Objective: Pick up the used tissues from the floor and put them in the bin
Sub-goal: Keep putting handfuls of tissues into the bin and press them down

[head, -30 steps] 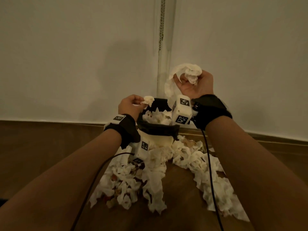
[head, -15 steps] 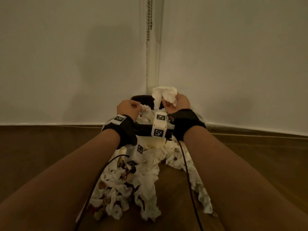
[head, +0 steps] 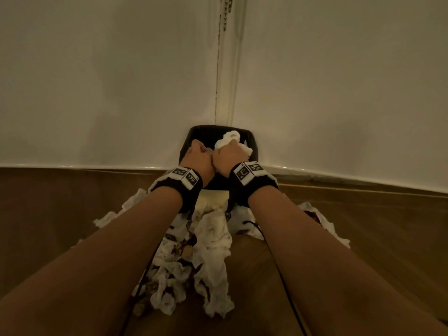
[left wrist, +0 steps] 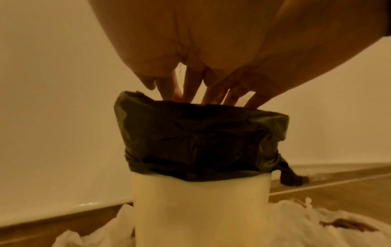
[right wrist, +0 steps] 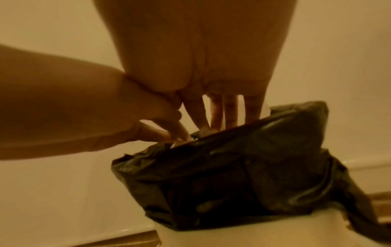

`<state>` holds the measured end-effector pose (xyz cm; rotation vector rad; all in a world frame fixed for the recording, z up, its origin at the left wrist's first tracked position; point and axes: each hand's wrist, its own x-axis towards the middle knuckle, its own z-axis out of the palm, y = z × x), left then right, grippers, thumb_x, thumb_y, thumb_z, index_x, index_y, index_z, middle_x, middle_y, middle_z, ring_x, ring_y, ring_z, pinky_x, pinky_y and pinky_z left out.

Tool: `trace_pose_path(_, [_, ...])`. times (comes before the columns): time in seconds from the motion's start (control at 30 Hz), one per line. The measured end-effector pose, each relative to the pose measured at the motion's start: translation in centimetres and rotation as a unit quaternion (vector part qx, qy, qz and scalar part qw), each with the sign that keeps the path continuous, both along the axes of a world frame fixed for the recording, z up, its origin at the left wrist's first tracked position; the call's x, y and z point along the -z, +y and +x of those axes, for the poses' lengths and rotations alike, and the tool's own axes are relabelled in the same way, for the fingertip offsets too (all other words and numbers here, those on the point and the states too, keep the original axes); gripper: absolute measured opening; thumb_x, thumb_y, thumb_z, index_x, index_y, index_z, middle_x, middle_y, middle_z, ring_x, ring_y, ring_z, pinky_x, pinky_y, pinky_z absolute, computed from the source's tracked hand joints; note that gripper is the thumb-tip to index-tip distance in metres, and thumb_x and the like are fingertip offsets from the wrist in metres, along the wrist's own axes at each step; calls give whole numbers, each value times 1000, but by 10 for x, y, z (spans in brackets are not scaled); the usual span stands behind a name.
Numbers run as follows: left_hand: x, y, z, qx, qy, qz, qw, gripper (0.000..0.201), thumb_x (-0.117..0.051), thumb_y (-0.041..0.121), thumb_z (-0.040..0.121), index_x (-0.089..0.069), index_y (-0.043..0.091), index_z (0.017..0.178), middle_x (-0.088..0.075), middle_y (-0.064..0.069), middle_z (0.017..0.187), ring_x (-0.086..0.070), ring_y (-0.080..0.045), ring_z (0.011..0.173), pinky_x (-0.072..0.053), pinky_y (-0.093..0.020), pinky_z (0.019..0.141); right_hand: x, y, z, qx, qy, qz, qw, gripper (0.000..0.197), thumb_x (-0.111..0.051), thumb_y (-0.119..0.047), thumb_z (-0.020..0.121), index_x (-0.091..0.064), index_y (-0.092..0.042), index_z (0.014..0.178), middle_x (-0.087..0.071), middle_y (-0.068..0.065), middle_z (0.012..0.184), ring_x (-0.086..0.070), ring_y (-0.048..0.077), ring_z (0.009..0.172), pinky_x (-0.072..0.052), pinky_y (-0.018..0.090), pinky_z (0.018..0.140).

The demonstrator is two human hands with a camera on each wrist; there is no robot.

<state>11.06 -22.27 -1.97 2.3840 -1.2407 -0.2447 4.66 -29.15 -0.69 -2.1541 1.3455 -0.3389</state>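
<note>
A white bin (left wrist: 201,208) lined with a black bag (head: 194,132) stands in the wall corner. Both my hands reach into its mouth side by side. My left hand (head: 197,156) points straight fingers (left wrist: 190,85) down past the rim. My right hand (head: 229,154) does the same with its fingers (right wrist: 230,110), pressing on a white tissue wad (head: 231,138) that bulges above the rim. The fingertips are hidden behind the bag's edge. Many crumpled, stained tissues (head: 208,251) lie heaped on the floor in front of the bin, between my forearms.
The bin sits tight against two white walls, with a bead chain (head: 224,13) hanging in the corner above it. Brown wooden floor (head: 72,214) spreads to both sides. Thin black cables (head: 286,287) trail from my wrists over the tissue heap.
My right hand came down from above the bin with its tissue wad into the bin's mouth. The left hand moved in beside it. Both hands' fingers have straightened.
</note>
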Motion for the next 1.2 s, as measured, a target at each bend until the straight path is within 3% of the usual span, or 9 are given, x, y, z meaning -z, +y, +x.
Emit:
trace_pose_path(0.07, [3,-2,7,61,-61,117,989,44,-43,21,93,-38,7,135,-43,-15,136,-41,-28,125,-31,-37,107,5,2,5,-4,77,24,997,61,-35,-44,96,-29,-6,143,-33,21,145,-36,38,132,-35,46,105])
trace_pose_path(0.2, [11,-2,14,125,-145,249,950,47,-36,29,97,-32,16,142,-41,-5,143,-36,-21,133,-15,-33,114,20,3,-2,-127,143,47,980,42,-26,-24,102,-46,-2,131,-50,19,133,-47,35,123,-39,39,97])
trace_pose_path(0.37, [7,1,10,95,-148,222,959,33,-37,27,94,-47,22,125,-61,1,118,-51,-19,117,-12,-41,113,21,3,-1,-148,171,25,974,41,-25,-23,102,-44,-4,133,-48,19,136,-45,35,126,-36,42,102])
trace_pose_path(0.5, [2,12,7,76,-148,133,977,34,-42,21,92,-49,23,125,-58,1,120,-54,-19,114,-12,-45,112,15,4,3,-108,212,-25,971,59,-36,-36,100,-14,-16,150,-18,20,154,-25,37,139,-28,46,111])
trace_pose_path(0.63, [-5,31,3,65,-164,75,982,41,-51,18,88,-46,26,128,-52,1,126,-52,-20,115,-24,-41,104,5,11,-16,-152,196,-80,965,32,-42,-24,95,-57,-10,119,-58,15,122,-56,32,111,-45,38,85])
trace_pose_path(0.77, [-12,51,-11,42,-155,41,986,38,-45,16,89,-49,26,126,-52,0,125,-51,-20,113,-28,-40,98,-9,32,-30,-139,178,-130,965,38,-44,-22,95,-51,-9,129,-48,15,132,-47,32,120,-46,41,96])
trace_pose_path(0.9, [-11,76,-29,26,-137,24,990,34,-39,18,93,-52,27,123,-54,0,123,-51,-20,113,-29,-42,98,-10,58,-59,-114,97,-179,972,31,-43,-23,95,-61,-14,119,-49,12,126,-43,31,119,-44,42,96])
trace_pose_path(1.07, [11,116,-47,24,-95,81,992,34,-40,20,93,-50,28,125,-53,-1,128,-50,-22,118,-29,-45,104,11,84,-86,-119,92,-89,985,30,-44,-17,95,-61,-17,119,-51,13,127,-46,32,118,-43,42,99])
trace_pose_path(1.2, [34,145,-57,36,-39,148,988,30,-43,21,94,-54,25,122,-55,-4,126,-53,-24,114,-40,-41,99,42,95,-107,-112,128,-9,985,29,-46,-16,93,-61,-15,118,-57,12,124,-53,30,114,-48,37,95])
